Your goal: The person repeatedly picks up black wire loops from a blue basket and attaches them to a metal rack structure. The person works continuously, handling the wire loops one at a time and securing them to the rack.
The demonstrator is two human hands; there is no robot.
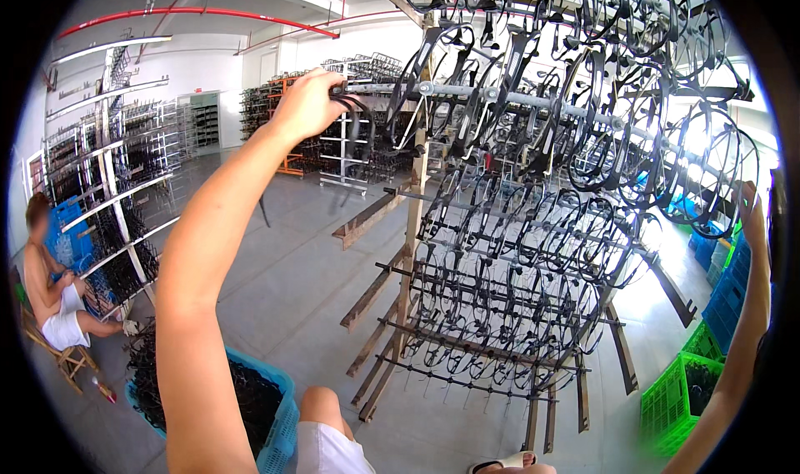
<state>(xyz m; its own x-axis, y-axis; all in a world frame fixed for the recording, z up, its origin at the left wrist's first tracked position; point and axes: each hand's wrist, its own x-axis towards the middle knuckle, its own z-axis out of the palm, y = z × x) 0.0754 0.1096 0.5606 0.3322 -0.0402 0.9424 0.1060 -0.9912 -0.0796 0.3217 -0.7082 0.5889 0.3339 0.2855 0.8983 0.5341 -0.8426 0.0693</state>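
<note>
My left hand (310, 105) is raised and closed around the left end of a grey metal rod (387, 89). Thin black curved strips (358, 124) dangle beside its fingers. Along the rod hang many black hoop-shaped parts (537, 128), like curved frames, in front of a tall rack. At the far right, my right hand (748, 200) is up beside the last hoops (708, 161), its fingers bent in. Shade and the hoops partly hide what it grips. Lower rows of similar black parts (500, 282) hang on the rack below.
A blue crate (287, 416) of black parts stands by my left knee. Green crates (667, 399) and blue crates (725, 299) line the right. Rack arms (371, 215) jut out low. A person (58, 282) sits at the left near another loaded rack (108, 174).
</note>
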